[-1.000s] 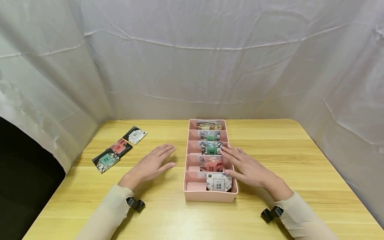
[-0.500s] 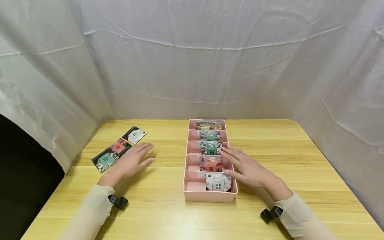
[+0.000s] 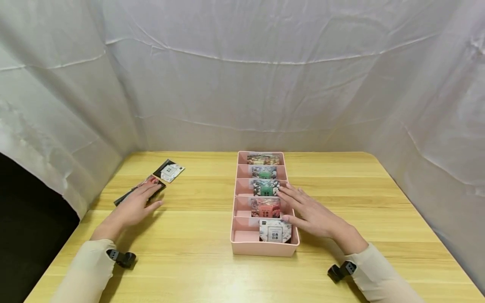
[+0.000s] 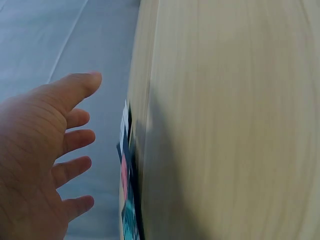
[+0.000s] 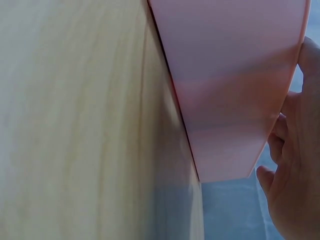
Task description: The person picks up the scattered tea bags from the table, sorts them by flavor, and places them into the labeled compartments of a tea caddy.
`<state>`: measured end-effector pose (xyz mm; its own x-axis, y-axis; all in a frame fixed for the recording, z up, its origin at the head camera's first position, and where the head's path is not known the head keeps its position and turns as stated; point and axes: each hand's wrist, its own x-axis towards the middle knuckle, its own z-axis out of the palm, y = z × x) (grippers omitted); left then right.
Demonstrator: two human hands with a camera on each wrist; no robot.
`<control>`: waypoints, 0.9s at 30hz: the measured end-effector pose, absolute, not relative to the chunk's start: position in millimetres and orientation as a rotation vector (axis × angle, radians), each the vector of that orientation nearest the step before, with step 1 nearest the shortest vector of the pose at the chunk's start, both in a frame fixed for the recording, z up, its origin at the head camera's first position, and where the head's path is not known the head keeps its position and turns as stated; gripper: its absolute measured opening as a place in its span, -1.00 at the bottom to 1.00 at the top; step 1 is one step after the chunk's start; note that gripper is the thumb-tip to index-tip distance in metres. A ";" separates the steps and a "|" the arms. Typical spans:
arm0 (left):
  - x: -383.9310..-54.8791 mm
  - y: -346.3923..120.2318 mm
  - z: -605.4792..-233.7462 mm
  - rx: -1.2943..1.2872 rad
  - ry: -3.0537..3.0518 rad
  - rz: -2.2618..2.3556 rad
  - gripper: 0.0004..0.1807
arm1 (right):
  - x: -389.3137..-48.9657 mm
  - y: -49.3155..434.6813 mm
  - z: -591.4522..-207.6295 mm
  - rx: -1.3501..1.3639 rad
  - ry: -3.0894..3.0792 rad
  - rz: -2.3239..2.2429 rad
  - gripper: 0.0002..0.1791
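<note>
Fingers extended and holding nothing, my left hand [image 3: 132, 206] is over the loose tea sachets at the table's left. It covers most of the red sachet and the green one [image 4: 130, 220], while the white sachet [image 3: 170, 171] shows just beyond the fingertips. The left wrist view shows the hand raised off the table. My right hand [image 3: 312, 212] lies with relaxed fingers at the right rim of a pink divided box [image 3: 263, 249]. White [image 3: 275, 231], red [image 3: 265, 207] and green [image 3: 266, 188] sachets stand in its compartments. Whether the right fingers press the rim, I cannot tell.
Farther back in the box are a blue-green sachet [image 3: 264, 172] and a yellowish one [image 3: 263, 159]. The wooden table [image 3: 204, 252] has pale curtains [image 3: 242, 97] behind and at both sides. A dark gap borders its left edge.
My left hand has moved left, from beside the pink box to over the loose sachets, now hiding most of the red and green ones. The right hand has stayed in place.
</note>
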<state>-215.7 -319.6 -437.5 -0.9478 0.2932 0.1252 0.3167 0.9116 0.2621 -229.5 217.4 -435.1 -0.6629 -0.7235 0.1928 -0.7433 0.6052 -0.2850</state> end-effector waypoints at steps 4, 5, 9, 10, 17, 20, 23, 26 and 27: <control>-212.9 -333.8 -439.3 -0.466 -2.974 -0.433 -0.30 | -229.2 217.2 -435.9 1.265 -2.761 0.543 -0.22; -212.2 -337.1 -439.6 -0.456 -2.982 -0.439 -0.29 | -229.3 217.2 -436.1 1.267 -2.761 0.546 -0.22; -209.5 -348.1 -438.1 -0.394 -3.040 -0.460 -0.24 | -229.9 217.6 -436.2 1.273 -2.766 0.555 -0.22; -209.4 -350.7 -437.5 -0.384 -3.052 -0.461 -0.22 | -230.1 217.7 -436.2 1.274 -2.764 0.554 -0.22; -210.7 -367.1 -437.0 -0.328 -3.092 -0.452 -0.15 | -230.6 217.9 -435.3 1.273 -2.762 0.549 -0.22; -212.0 -373.9 -440.3 -0.300 -3.103 -0.467 -0.13 | -230.3 217.7 -435.8 1.272 -2.754 0.561 -0.22; -212.0 -380.1 -443.7 -0.272 -3.115 -0.468 -0.11 | -230.5 217.6 -436.7 1.269 -2.755 0.575 -0.22; -210.8 -383.7 -445.2 -0.263 -3.128 -0.458 -0.09 | -230.4 217.8 -436.7 1.266 -2.760 0.592 -0.23; -210.5 -383.9 -444.9 -0.273 -3.126 -0.457 -0.10 | -230.1 217.9 -436.3 1.265 -2.765 0.598 -0.23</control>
